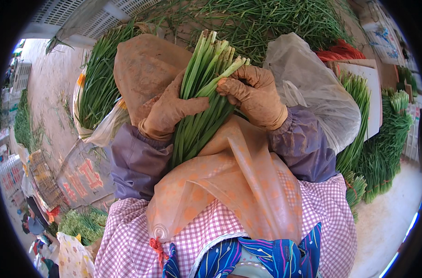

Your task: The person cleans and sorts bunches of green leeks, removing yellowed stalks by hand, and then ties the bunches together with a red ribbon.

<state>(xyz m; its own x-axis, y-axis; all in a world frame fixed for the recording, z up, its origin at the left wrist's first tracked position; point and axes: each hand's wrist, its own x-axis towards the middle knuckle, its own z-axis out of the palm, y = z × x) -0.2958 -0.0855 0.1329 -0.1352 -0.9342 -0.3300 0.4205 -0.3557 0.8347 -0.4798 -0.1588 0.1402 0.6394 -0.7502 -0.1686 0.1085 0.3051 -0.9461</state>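
Observation:
A bunch of garlic chives (204, 114) lies slanted across my lap, pale cut ends pointing away from me and green leaves towards me. My left hand (174, 107), in a soiled tan rubber glove, is wrapped around the bunch with the thumb across its front. In a matching glove, my right hand (254, 92) pinches a stalk (228, 71) near its pale end, at the right side of the bunch. The fingertips behind the stalks are hidden. Under the bunch, a translucent orange-spotted plastic apron (231, 166) covers my lap and part of a checked smock (322, 208).
Loose chives (263, 21) are heaped on the ground ahead. More stand in a bag (105, 90) at the left and in tied bundles (381, 146) at the right. Red ties (341, 50) lie by a board (374, 100). White plastic crates (96, 22) stand at the upper left.

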